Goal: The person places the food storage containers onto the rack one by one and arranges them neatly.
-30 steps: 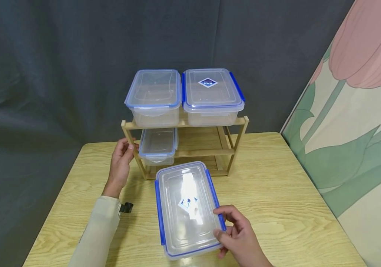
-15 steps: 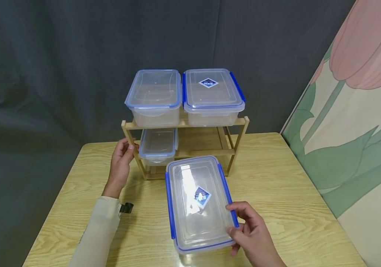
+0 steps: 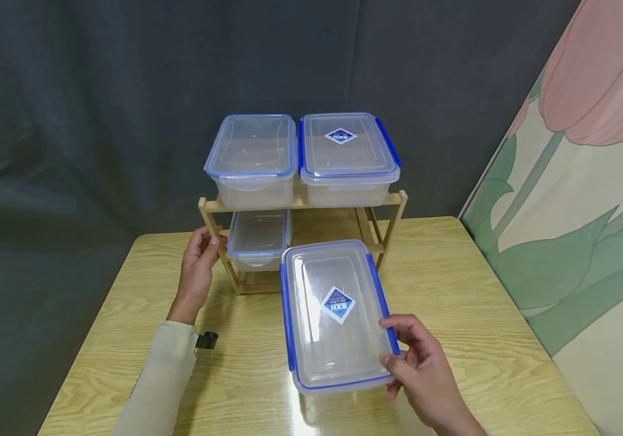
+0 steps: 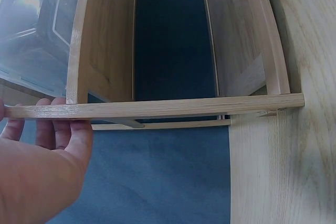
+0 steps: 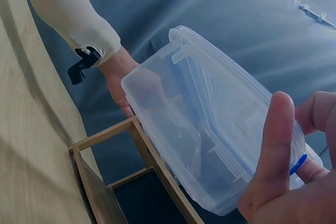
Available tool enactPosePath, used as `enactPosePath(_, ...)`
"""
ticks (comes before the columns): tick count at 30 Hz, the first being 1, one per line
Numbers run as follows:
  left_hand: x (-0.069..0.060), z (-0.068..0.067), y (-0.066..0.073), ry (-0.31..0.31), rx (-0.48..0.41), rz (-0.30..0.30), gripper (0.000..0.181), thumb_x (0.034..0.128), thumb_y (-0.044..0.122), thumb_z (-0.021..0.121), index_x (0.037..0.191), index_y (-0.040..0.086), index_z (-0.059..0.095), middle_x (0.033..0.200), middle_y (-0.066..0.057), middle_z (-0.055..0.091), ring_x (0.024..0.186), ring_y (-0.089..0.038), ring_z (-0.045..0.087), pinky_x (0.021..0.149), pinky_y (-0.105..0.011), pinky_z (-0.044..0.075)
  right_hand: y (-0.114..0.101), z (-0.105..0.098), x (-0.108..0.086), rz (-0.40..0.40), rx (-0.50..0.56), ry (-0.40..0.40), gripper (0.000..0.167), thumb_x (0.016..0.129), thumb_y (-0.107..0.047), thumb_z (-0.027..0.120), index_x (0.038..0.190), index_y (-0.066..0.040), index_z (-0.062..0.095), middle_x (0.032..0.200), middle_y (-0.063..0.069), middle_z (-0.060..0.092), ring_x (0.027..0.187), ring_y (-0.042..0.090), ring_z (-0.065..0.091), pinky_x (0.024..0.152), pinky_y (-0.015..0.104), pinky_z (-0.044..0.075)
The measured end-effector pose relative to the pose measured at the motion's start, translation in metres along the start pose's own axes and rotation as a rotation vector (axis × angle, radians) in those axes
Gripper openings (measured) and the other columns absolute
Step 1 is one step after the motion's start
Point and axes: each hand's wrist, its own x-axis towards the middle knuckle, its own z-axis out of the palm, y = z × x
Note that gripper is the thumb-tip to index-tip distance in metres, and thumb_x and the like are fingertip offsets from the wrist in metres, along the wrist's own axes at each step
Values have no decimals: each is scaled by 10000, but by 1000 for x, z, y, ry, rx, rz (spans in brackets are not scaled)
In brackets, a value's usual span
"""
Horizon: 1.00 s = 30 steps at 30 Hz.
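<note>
My right hand (image 3: 426, 369) holds a clear plastic food container (image 3: 317, 357) by its right edge, thumb on the lid and fingers at the blue clip. The lid bears a blue diamond label. The container is held up in front of the wooden rack (image 3: 328, 224), its far end overlapping the lower shelves in the head view. In the right wrist view, the container (image 5: 210, 124) shows its translucent side and base. My left hand (image 3: 196, 269) grips the rack's left front post. Fingers of that hand (image 4: 42, 177) lie behind the post (image 4: 173, 108) in the left wrist view.
Two lidded containers, a left one (image 3: 254, 145) and a right one with a label (image 3: 349, 157), stand side by side on the rack's top. A smaller container (image 3: 259, 233) sits at the left of the middle shelf. Around lie the wood-grain table (image 3: 480, 315) and a dark curtain (image 3: 126, 121).
My right hand has moved the container to the right and farther forward, toward the rack. The left hand has stayed on the post.
</note>
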Motion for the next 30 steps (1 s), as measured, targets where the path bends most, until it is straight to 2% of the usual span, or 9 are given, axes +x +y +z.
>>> enactPosePath(6, 0, 0, 0, -2, 9, -1, 420, 1158, 243, 410, 1464, -39, 465, 1212, -113, 590, 1167, -150, 582, 1226, -587, 356, -1, -3, 8, -27, 27, 8, 500, 873, 223, 569, 1312, -16, 548, 1176, 163, 622, 565, 155, 668, 367, 365, 523)
enactPosePath(9, 0, 0, 1, -6, 21, -3, 448, 1159, 256, 404, 1477, -56, 445, 1212, -102, 579, 1170, -142, 580, 1221, -549, 373, -2, -4, 12, -29, 32, 11, 498, 876, 222, 564, 1312, -18, 551, 1176, 155, 628, 549, 135, 652, 374, 343, 527)
enactPosePath(13, 0, 0, 0, -10, 26, -5, 464, 1156, 272, 416, 1480, -60, 442, 1187, -17, 592, 1169, -137, 584, 1168, -382, 440, -3, -6, 17, -31, 35, 18, 502, 883, 220, 559, 1319, -28, 553, 1171, 163, 613, 536, 116, 634, 390, 316, 536)
enactPosePath(16, 1, 0, -1, -15, 25, 0, 438, 1155, 287, 421, 1463, -20, 468, 1182, 22, 595, 1172, -142, 586, 1091, -245, 471, -4, -7, 21, -40, 48, 20, 505, 889, 220, 552, 1320, -42, 560, 1162, 173, 595, 543, 116, 634, 396, 307, 539)
enactPosePath(18, 1, 0, -2, -17, 21, 7, 411, 1156, 291, 418, 1451, 11, 485, 1184, 29, 590, 1173, -147, 586, 1057, -197, 478, -5, -7, 24, -46, 62, 16, 503, 894, 219, 548, 1320, -48, 565, 1155, 177, 590, 540, 113, 627, 396, 300, 538)
enactPosePath(25, 0, -1, -2, -15, 14, 6, 301, 1154, 289, 427, 1387, 138, 542, 1172, 33, 591, 1165, -138, 588, 1043, -174, 482, -4, -8, 31, -24, 95, 15, 491, 908, 204, 545, 1311, -74, 584, 1142, 169, 593, 523, 94, 605, 403, 278, 538)
enactPosePath(30, 0, -1, -2, -12, 17, 3, 291, 1154, 293, 427, 1379, 153, 546, 1172, 34, 593, 1173, -138, 589, 1047, -172, 482, -4, -6, 36, -4, 86, 38, 485, 910, 190, 557, 1311, -81, 585, 1130, 174, 581, 517, 95, 600, 410, 274, 541)
